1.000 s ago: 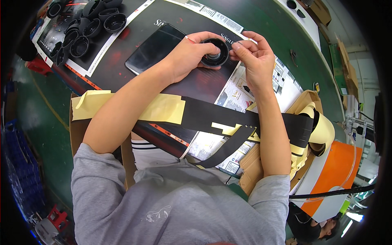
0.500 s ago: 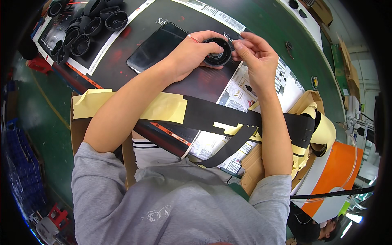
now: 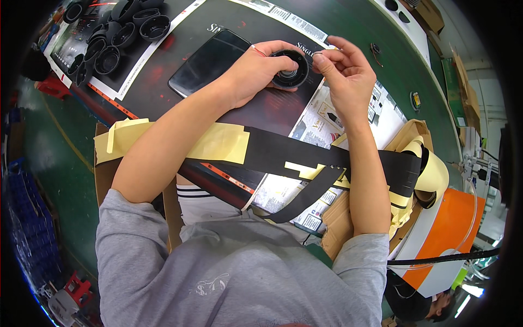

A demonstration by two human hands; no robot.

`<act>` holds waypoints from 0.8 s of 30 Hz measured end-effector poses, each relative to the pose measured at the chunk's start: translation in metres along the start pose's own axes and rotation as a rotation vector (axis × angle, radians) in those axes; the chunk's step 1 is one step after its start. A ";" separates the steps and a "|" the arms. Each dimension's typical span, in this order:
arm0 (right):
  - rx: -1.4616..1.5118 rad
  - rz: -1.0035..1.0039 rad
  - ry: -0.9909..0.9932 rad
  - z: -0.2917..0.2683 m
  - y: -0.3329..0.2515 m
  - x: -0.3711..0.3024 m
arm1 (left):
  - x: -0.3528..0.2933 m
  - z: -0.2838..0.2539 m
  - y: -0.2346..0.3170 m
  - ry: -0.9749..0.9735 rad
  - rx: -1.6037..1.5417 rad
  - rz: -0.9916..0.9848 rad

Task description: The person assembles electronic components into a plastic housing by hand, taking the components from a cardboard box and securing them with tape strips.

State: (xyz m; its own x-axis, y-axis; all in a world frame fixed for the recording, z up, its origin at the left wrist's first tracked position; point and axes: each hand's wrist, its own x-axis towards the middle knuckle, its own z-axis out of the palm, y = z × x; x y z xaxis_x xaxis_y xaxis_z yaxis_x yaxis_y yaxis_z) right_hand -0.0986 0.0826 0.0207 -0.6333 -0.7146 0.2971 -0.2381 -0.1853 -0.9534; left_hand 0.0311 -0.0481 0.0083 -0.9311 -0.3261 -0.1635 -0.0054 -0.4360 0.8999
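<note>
My left hand (image 3: pixel 253 76) is closed on a round black cup-shaped part (image 3: pixel 301 70), its thumb pressing inside the rim. Just right of that part, my right hand (image 3: pixel 348 76) is raised, thumb and index finger pinched together. Something small may sit at those fingertips, too small to name. A flat glossy black slab with rounded corners, like a tablet or phone (image 3: pixel 207 62), lies left of the left hand. Below both forearms runs a black strip (image 3: pixel 272 152) with yellow backing paper (image 3: pixel 220 143).
Several black cups (image 3: pixel 155 28) are heaped at the far left. Small parts (image 3: pixel 415 101) lie on the green surface (image 3: pixel 397 71) at right. A roll of strip (image 3: pixel 430 174) sits in a cardboard box by my right forearm. Another person (image 3: pixel 414 305) is at lower right.
My right hand has shifted slightly up and to the right, away from the cup-shaped part. The small parts on the green surface have moved up and left. My left hand keeps its hold.
</note>
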 end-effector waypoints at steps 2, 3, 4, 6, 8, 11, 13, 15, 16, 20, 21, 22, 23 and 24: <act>-0.012 0.001 -0.010 -0.003 0.002 0.000 | 0.001 0.001 -0.001 0.002 -0.001 0.007; -0.021 0.002 -0.021 -0.004 0.003 0.001 | 0.001 0.001 -0.001 0.004 0.006 0.010; -0.021 0.002 -0.022 -0.004 0.004 0.001 | 0.001 0.001 -0.001 0.006 0.012 0.013; -0.053 0.014 -0.056 -0.005 0.005 0.002 | 0.001 0.001 -0.001 0.007 0.011 0.008; -0.059 0.025 -0.059 -0.005 0.004 0.002 | 0.002 0.001 0.000 0.005 0.010 0.002; -0.067 0.070 -0.032 -0.003 -0.001 0.002 | 0.002 0.001 -0.001 0.003 0.011 0.004; -0.070 0.104 -0.004 -0.004 -0.005 0.002 | 0.002 0.002 -0.002 0.032 0.029 0.016; -0.120 0.133 -0.026 -0.005 -0.006 0.003 | 0.002 0.002 -0.002 0.041 0.003 0.017; -0.120 0.133 -0.027 -0.004 -0.004 0.002 | 0.002 0.002 -0.002 0.049 -0.023 0.019; -0.272 -0.105 -0.195 0.000 0.005 -0.003 | 0.002 0.002 -0.002 0.022 -0.052 0.040; -0.407 -0.148 -0.239 0.002 0.007 -0.004 | 0.002 0.001 -0.003 0.012 -0.088 0.050; -0.388 -0.119 -0.217 0.007 0.009 -0.005 | 0.002 0.000 -0.003 0.002 -0.124 0.061; -0.389 -0.117 -0.221 0.009 0.009 -0.005 | 0.002 -0.001 -0.004 0.005 -0.128 0.060; -0.408 -0.121 -0.209 0.009 0.009 -0.006 | 0.003 0.000 -0.004 0.013 -0.100 0.063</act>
State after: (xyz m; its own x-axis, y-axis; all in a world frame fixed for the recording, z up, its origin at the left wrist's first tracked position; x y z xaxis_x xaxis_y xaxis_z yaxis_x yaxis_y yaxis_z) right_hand -0.0905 0.0789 0.0100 -0.4311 -0.8325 0.3481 -0.5977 -0.0255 -0.8013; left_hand 0.0287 -0.0471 0.0046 -0.9238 -0.3656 -0.1138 0.0899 -0.4959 0.8637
